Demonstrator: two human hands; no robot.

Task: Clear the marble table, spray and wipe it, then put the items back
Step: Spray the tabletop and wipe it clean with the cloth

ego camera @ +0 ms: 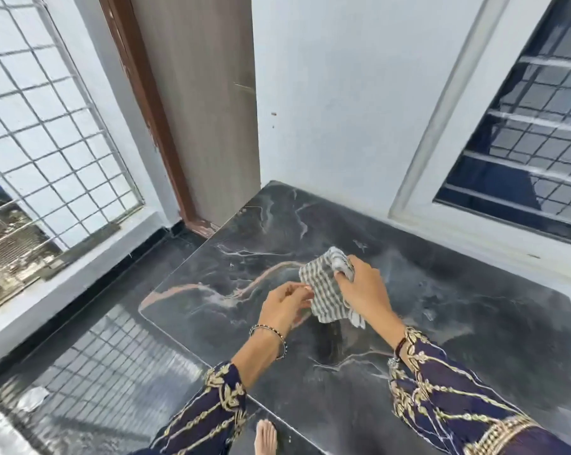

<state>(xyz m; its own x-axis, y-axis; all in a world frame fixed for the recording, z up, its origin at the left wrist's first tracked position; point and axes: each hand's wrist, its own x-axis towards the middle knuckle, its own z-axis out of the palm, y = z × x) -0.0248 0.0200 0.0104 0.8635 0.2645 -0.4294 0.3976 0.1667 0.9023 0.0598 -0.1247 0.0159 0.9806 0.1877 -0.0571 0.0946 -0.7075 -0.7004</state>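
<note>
Checked cloth [326,290] bunched above tabletop [441,323] centre. My right hand [364,287] grips top at 1 o'clock; left hand [285,305] pinches edge at 9. Risk: loose wad smears, misses far corners; tail drags grit.

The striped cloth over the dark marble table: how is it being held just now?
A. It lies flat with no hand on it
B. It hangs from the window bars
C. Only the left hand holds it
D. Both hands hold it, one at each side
D: the striped cloth is pinched by the left hand on one edge and bunched in the right hand, above the marble table.
</note>
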